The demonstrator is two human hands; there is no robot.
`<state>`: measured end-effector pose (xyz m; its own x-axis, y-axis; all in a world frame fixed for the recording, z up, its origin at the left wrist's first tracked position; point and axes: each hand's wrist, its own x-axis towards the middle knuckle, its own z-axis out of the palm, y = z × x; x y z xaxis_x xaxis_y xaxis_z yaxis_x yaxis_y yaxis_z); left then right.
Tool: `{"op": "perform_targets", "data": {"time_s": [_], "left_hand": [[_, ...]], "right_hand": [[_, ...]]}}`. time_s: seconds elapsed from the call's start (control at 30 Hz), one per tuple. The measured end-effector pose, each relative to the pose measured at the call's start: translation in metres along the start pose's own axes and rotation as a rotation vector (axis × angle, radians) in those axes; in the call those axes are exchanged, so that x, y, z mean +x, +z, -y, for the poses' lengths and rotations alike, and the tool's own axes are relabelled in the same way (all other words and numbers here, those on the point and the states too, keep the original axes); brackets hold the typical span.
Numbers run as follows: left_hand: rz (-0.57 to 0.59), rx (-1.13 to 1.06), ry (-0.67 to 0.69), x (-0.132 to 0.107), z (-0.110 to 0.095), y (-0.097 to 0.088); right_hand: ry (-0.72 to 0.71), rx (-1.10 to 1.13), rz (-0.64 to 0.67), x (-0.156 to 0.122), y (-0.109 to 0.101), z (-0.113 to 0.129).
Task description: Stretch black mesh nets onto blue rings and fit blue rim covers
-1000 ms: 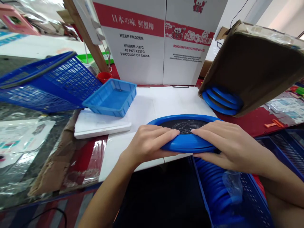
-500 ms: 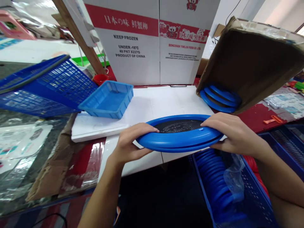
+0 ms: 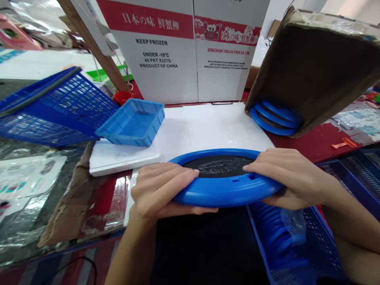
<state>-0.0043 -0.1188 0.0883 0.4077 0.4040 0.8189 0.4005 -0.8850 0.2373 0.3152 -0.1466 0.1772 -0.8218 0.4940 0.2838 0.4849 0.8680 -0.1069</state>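
Observation:
A round blue plastic ring with a black mesh centre (image 3: 227, 192) is held up in front of me, tilted so its near rim faces me. My left hand (image 3: 163, 190) grips its left side, thumb on top near the mesh and fingers beneath. On the right side, my right hand (image 3: 292, 178) is closed round the rim, its fingertips partly hidden below. Small notches show in the near rim beside the right thumb. The white board (image 3: 213, 126) lies beyond the ring.
A light blue tray (image 3: 130, 122) and a blue basket (image 3: 59, 107) stand left. Several blue rings (image 3: 276, 118) sit in a tilted cardboard box (image 3: 314, 71) at right. Below right, a blue crate (image 3: 314, 241) holds more rings. White cartons (image 3: 172, 79) stand behind.
The ring has come lower and closer to me. My left hand has shifted its hold, its fingers now reaching farther under the near rim. The right hand still grips the right side.

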Motion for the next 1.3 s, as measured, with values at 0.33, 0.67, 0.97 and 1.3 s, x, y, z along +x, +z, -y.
{"op": "perform_targets", "data": {"time_s": [0.33, 0.67, 0.97, 1.3], "left_hand": [[-0.024, 0.043, 0.039, 0.004, 0.011, -0.007], [0.185, -0.056, 0.145, 0.03, -0.011, -0.007], [0.159, -0.128, 0.051, 0.023, -0.006, -0.022], [0.179, -0.029, 0.175, 0.037, -0.027, -0.012]], "right_hand": [[0.045, -0.009, -0.093, -0.012, 0.015, -0.025], [0.051, -0.112, -0.106, 0.015, 0.008, 0.017], [0.057, -0.019, -0.101, -0.009, 0.013, -0.011], [0.042, -0.076, -0.144, 0.004, 0.011, 0.024]]}}
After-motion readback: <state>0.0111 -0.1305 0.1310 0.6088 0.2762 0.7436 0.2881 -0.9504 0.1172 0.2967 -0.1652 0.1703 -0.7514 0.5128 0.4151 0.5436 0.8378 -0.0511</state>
